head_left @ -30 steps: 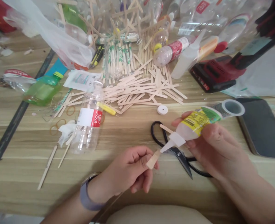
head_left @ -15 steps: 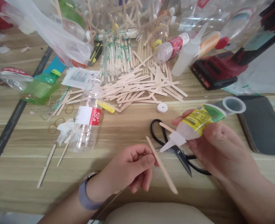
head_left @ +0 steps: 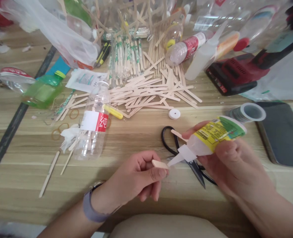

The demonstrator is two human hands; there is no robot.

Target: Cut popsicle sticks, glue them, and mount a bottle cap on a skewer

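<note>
**Nozzle of squeeze bottle [head_left: 216,135] at the end of wooden stick [head_left: 160,164], toward the table's [head_left: 133,138] front edge**

The left hand [head_left: 145,175] is closed in a pinch, thumb against curled fingers, with the wooden stick between them. The stick points partly toward the camera, so its full length cannot be judged. A purple watch strap [head_left: 93,208] circles that wrist.

The right hand [head_left: 232,158] is wrapped around the squeeze bottle, thumb on 1 side, fingers parted by the bottle's width. The bottle has a yellow and green label and tilts nozzle-down toward the left hand. Its white tip is right at the stick's end; whether they touch is not clear. Both hands are raised over the front part of the table.

Black-handled scissors [head_left: 198,173] lie under the nozzle, partly hidden by the right hand. A small stick [head_left: 178,135] shows beside their upper handle, its other end hidden. Behind the hands is a white disc [head_left: 174,114] with 1 hole. Toward the table's right edge, a spool [head_left: 238,112] is just beside a dark phone [head_left: 280,132], with a red and black power tool [head_left: 235,72] behind.

A loose pile of sticks [head_left: 146,96] spreads farther back. Left of the hands stands or lies 1 clear bottle [head_left: 93,145] with a red and white label; a green bottle [head_left: 43,92] is nearer the left edge.
</note>
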